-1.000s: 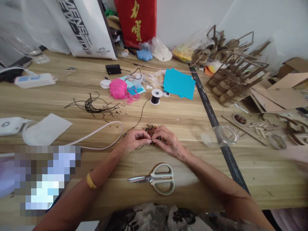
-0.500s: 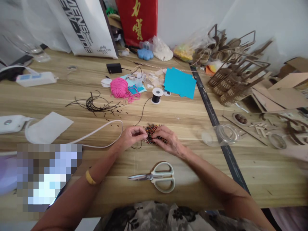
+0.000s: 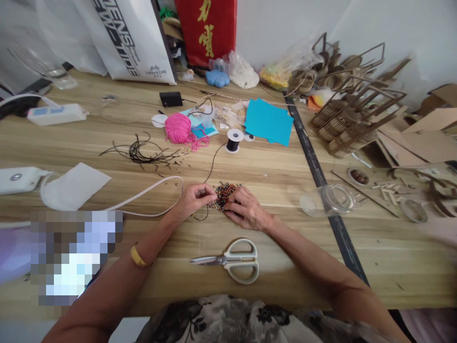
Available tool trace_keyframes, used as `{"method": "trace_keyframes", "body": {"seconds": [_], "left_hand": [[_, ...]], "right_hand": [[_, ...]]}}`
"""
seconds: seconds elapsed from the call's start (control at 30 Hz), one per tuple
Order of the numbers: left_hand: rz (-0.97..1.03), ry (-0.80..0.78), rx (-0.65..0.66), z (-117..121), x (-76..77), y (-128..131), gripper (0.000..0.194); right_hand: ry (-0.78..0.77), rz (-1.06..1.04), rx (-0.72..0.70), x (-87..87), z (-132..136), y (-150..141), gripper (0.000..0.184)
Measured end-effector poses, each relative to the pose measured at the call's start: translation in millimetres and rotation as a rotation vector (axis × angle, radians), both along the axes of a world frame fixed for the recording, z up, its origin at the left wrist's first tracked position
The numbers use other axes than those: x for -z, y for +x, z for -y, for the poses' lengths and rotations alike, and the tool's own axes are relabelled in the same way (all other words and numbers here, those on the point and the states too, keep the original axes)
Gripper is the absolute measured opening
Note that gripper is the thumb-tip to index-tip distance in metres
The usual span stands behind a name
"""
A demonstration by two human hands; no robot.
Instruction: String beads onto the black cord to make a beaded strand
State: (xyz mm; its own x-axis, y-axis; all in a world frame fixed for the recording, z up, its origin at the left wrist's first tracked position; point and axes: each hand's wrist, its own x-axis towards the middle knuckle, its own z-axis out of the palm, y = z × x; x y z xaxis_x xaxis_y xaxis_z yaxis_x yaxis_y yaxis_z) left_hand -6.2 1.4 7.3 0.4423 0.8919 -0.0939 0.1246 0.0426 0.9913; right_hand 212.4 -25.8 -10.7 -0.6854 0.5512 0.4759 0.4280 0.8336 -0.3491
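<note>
A pile of small multicoloured beads (image 3: 224,191) lies on the wooden table between my two hands. My left hand (image 3: 194,199) is closed in a pinch at the pile's left side, on a thin black cord (image 3: 213,164). That cord runs down from a black-and-white spool (image 3: 233,141), and a loop of it curls on the table below the hand. My right hand (image 3: 245,208) rests at the right of the pile with curled fingertips among the beads; what they grip is too small to make out. Nearer to me lie scissors (image 3: 228,260) with pale handles, their blades pointing left.
Cut black cords (image 3: 139,152) and a pink yarn ball (image 3: 178,127) lie beyond my left hand. Blue sheets (image 3: 268,122) are farther back. At right are a clear plastic cup (image 3: 326,200) and small woven baskets (image 3: 342,136). A white cable (image 3: 143,193) loops near my left wrist.
My right hand's fingers have moved slightly down and curled closer into the beads. My left hand keeps its pinch beside the pile. The view has shifted a little.
</note>
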Motion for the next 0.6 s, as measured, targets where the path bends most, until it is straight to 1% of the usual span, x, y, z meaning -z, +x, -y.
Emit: {"method": "trace_keyframes", "body": {"seconds": [0.23,0.47,0.6], "left_hand": [[-0.057,0.039,0.044,-0.8,10.5,-0.7,0.017],[-0.095,0.07,0.073,-0.8,12.0,-0.3,0.017],[-0.095,0.061,0.077,-1.0,14.0,-0.2,0.017]], "right_hand": [[-0.024,0.024,0.016,3.0,-0.2,-0.8,0.014],[-0.022,0.028,0.043,3.6,-1.3,0.1,0.013],[-0.041,0.037,0.052,1.9,-1.3,-0.6,0.013]]}}
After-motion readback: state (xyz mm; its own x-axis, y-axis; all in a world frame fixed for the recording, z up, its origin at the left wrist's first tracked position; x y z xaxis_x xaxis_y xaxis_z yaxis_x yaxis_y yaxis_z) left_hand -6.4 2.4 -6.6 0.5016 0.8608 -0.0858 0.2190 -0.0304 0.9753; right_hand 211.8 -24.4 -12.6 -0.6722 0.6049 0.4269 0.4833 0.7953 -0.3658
